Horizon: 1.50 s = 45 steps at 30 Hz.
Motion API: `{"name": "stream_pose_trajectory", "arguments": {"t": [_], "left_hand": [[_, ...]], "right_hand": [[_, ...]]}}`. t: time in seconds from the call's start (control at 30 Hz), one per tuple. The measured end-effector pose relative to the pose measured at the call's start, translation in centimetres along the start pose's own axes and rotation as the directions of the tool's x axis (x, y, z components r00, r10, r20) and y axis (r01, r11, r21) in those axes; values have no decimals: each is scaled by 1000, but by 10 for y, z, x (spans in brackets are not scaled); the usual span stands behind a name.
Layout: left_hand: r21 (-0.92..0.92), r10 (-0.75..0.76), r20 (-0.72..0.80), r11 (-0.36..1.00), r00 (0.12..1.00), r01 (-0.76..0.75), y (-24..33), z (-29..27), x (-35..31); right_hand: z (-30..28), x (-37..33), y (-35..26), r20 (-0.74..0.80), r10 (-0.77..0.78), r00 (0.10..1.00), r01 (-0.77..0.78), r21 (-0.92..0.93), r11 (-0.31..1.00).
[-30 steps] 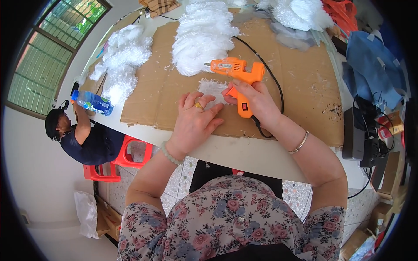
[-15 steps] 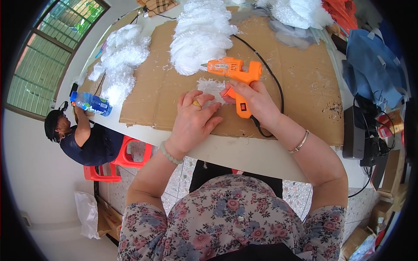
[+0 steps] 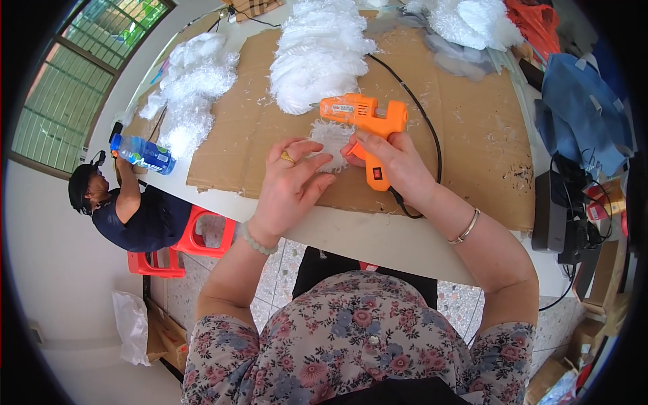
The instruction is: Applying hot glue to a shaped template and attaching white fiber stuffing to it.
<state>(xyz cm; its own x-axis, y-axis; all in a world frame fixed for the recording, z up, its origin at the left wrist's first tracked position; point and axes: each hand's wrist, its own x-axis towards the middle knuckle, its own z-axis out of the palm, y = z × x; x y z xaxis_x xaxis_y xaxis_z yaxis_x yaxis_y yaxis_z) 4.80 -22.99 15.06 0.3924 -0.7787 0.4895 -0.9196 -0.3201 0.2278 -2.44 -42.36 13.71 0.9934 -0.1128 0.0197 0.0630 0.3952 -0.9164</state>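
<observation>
Clock centred on the white fringed patch (image 3: pixel 328 137), 12 straight ahead of me. Patch lies on the cardboard sheet (image 3: pixel 479 142), between my hands.

Left hand (image 3: pixel 287 182) at 8: half open, fingers loosely bent, nothing visible in its hold. Fingertips overlap the patch edge; can't tell if they touch. Right hand (image 3: pixel 403 169) at 4: closed around the grip of the orange glue gun (image 3: pixel 381 123). Gun body sits at 2, nozzle pointing to 9, near the bundle's close end. Pale label on its barrel (too small to read), red switch (image 3: pixel 377 173) on the handle.

Bottle (image 3: pixel 150 155) at 9: blue label with pale lettering, a co-worker's hand at its cap end. Shaggy white bundle (image 3: pixel 317 57) at 12, looser white pile (image 3: pixel 192 91) at 10. Blue bag (image 3: pixel 580 111) at 3 has a dark scrawl low on its side. Red plastic bag (image 3: pixel 536 23) at 2.
</observation>
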Motion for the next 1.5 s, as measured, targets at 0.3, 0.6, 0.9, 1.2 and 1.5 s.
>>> {"name": "stream_pose_trajectory", "arguments": {"t": [0.3, 0.6, 0.9, 1.2, 1.5], "left_hand": [[114, -10, -78, 993, 997, 18, -5, -3, -7], [32, 41, -55, 999, 998, -40, -7, 15, 13], [-62, -122, 2, 991, 993, 122, -15, 19, 22], [-126, -210, 89, 967, 974, 221, -28, 14, 23], [-19, -205, -24, 979, 978, 205, -19, -8, -4]], "right_hand": [[0, 0, -1, -26, 11, 1000, -12, -13, 1000], [-1, -1, -11, -60, 56, 997, -56, 6, 998], [4, -2, -18, -16, 20, 1000, -19, 16, 1000], [8, 5, -5, -55, 65, 996, -61, 65, 996], [5, 4, -4, -104, 76, 992, -67, 85, 994]]}}
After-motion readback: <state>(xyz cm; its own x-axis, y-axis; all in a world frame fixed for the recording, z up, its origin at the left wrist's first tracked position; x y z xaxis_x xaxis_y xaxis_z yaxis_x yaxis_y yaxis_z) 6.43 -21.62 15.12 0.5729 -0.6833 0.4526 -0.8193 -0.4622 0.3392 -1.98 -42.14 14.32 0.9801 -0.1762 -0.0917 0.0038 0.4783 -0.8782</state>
